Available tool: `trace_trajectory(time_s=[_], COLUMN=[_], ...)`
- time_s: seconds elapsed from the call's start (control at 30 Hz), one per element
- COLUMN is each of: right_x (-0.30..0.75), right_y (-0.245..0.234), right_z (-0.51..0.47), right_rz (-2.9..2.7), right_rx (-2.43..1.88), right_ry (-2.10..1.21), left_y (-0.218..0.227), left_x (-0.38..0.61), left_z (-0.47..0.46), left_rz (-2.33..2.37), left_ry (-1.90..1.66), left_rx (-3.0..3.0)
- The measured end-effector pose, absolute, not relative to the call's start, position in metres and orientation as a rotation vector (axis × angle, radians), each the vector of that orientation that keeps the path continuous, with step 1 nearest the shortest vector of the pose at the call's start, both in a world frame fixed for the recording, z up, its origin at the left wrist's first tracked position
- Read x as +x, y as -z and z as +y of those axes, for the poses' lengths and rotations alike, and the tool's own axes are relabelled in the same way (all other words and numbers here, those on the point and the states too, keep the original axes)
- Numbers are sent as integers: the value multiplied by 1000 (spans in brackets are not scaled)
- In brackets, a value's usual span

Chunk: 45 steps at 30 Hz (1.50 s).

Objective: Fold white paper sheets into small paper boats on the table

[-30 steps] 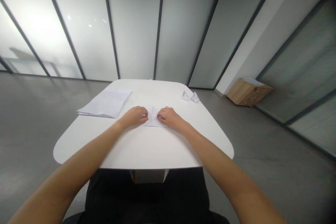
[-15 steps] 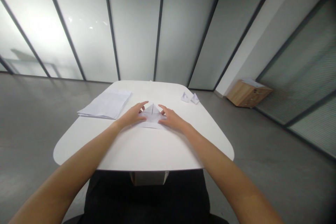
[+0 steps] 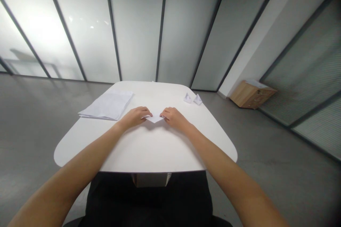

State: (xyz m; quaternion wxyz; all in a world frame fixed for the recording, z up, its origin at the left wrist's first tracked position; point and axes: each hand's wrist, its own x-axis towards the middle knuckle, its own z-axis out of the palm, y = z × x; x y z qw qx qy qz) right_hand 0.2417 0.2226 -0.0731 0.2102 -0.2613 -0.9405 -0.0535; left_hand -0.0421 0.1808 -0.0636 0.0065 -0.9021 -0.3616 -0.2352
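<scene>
A small folded white paper point(image 3: 155, 118) is held just above the middle of the white table point(image 3: 144, 149), its point hanging down toward me. My left hand point(image 3: 137, 116) pinches its left corner with curled fingers. At the right corner, my right hand point(image 3: 172, 116) grips it the same way. Both forearms reach in from the bottom of the view.
A stack of white paper sheets point(image 3: 108, 105) lies at the table's far left. Two small folded paper pieces point(image 3: 193, 98) stand at the far right edge. A wooden cabinet point(image 3: 252, 93) sits on the grey floor to the right, and frosted glass walls stand behind.
The paper lay flat as an upward-pointing triangle under spread fingers. Now both hands have closed on its corners and lifted it, with the point facing down.
</scene>
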Motion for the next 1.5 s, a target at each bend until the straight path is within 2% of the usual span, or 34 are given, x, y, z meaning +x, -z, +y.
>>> trace_trajectory(time_s=[0.4,0.83,1.17,1.5], right_x=[223,250,266,265], right_y=[70,73,65,74], right_z=[200,225,224,230], right_rz=[-2743,-2747,-2658,-2612], right_rx=[-598,-776,-972,-977], right_ry=[-32,-165,-381,-370], left_y=[70,64,65,63], left_x=[-32,-58,-75,-81], left_z=[174,188,194,195], left_rz=[-1198,-1453,-1562,-1678], left_ry=[523,428,398,494], left_rx=[-2894,-2971,-3011,-3001])
